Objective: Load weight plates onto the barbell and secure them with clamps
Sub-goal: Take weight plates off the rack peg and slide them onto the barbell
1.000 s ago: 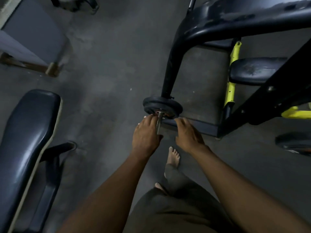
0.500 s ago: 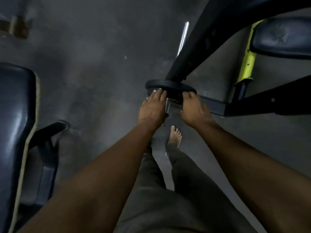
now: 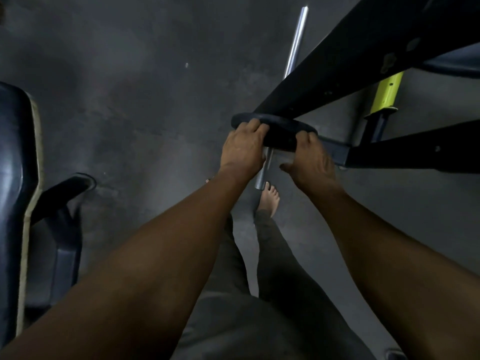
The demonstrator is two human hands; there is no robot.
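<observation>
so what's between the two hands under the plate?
In the head view, the bare steel end of the bar runs down between the left hand and right hand, both gripping the plate's rim. No clamp shows there.

left hand: fingers curled, gripping | right hand: fingers curled, gripping

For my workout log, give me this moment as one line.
step: loading plate | both hands: left hand and right hand grip weight plate rim | plate on barbell sleeve | clamp: none visible
</observation>
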